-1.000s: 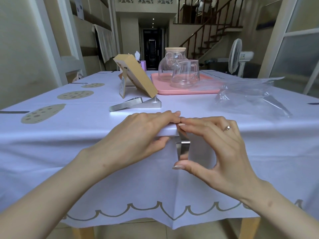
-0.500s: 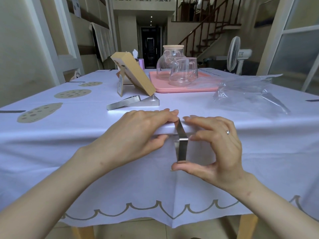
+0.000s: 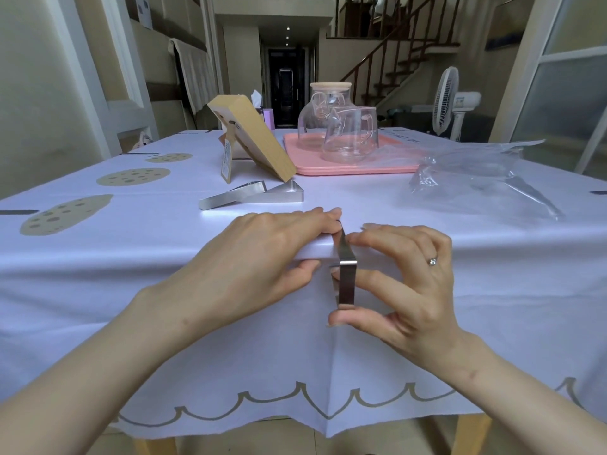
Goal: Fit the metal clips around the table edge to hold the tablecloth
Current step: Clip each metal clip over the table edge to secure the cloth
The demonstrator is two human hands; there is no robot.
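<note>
A metal clip sits over the near table edge, its top arm lying on the white tablecloth and its front strip hanging down. My right hand pinches the clip, thumb under its lower end and fingers by its top arm. My left hand grips the cloth-covered table edge just left of the clip, fingers on top and thumb underneath. Two more metal clips lie on the cloth behind my hands.
A tilted wooden frame stands at the back, beside a pink tray bearing a glass pitcher and a glass cup. A crumpled clear plastic bag lies at the right. A fan stands beyond the table.
The clip's top arm has come into view on the table edge between my hands. My right fingers have drawn back from the clip's top. The left hand has stayed put.
</note>
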